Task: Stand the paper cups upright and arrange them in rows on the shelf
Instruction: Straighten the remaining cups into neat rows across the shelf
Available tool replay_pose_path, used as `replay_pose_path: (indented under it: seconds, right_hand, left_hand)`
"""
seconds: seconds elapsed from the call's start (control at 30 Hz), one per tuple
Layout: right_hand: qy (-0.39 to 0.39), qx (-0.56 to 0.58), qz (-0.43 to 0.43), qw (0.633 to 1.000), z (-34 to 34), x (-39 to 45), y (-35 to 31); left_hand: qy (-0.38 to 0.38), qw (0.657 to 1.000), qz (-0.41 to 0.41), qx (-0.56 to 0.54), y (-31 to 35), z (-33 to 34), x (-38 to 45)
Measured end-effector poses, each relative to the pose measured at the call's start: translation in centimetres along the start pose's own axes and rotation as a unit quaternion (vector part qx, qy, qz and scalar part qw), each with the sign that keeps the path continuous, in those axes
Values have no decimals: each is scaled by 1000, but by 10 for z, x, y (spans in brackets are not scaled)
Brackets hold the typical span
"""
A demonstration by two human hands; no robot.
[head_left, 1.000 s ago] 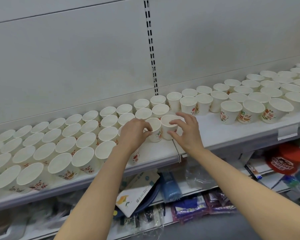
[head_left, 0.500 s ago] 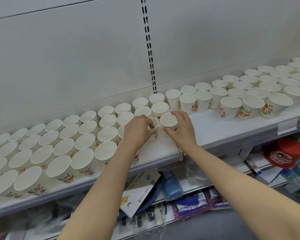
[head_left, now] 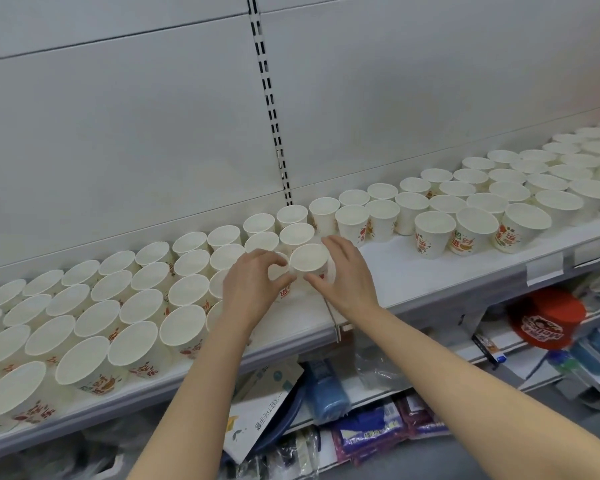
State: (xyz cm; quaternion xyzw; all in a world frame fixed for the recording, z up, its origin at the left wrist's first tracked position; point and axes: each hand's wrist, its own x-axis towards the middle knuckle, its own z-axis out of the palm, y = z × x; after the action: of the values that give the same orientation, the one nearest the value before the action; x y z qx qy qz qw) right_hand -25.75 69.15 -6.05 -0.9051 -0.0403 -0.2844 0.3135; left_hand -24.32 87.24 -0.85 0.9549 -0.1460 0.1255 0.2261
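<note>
Two hands | left (head_left: 253,285), right (head_left: 343,275) each curled round one smooth white paper cup (upright) | metal shelf (head_left: 413,275)

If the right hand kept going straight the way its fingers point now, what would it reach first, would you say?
The right hand already curls round a paper cup. Straight on, up-left, it would probably push into the second-row cup behind, though depth is unclear.

Head camera, looking forward and down

One wide-angle view from the person's head, close over the shelf (head_left: 430,282), facing its white back panel (head_left: 118,133) at 12 o'clock; both forearms enter from 6 o'clock.
</note>
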Motion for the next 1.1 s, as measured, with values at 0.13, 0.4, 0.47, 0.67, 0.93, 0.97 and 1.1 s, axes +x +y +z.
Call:
replay_pose_path:
  seconds: [0.13, 0.4, 0.47, 0.67, 0.93, 0.97, 1.1]
  right_hand:
    - [30, -40, -20, 999, -34, -7, 36]
    - [89, -105, -1, 990, -129, -20, 136]
    - [108, -114, 4, 988, -149, -19, 159]
    - [88, -133, 27, 987, -186, -7, 204]
    - [-30, -279, 14, 960, -194, 28, 204]
    - [-50, -307, 20, 950, -194, 33, 202]
    - [-87, -376, 37, 922, -190, 43, 196]
  left_hand:
    - [32, 998, 5, -56, 38, 17, 8]
    - [-58, 989, 39, -127, 155, 98, 48]
    - [-82, 985, 26, -152, 181, 122, 57]
    - [-59, 975, -60, -208, 236, 168, 80]
    - [21, 975, -109, -195, 231, 166, 68]
    - [35, 974, -112, -193, 226, 160, 63]
    - [65, 964, -131, -223, 207, 136, 35]
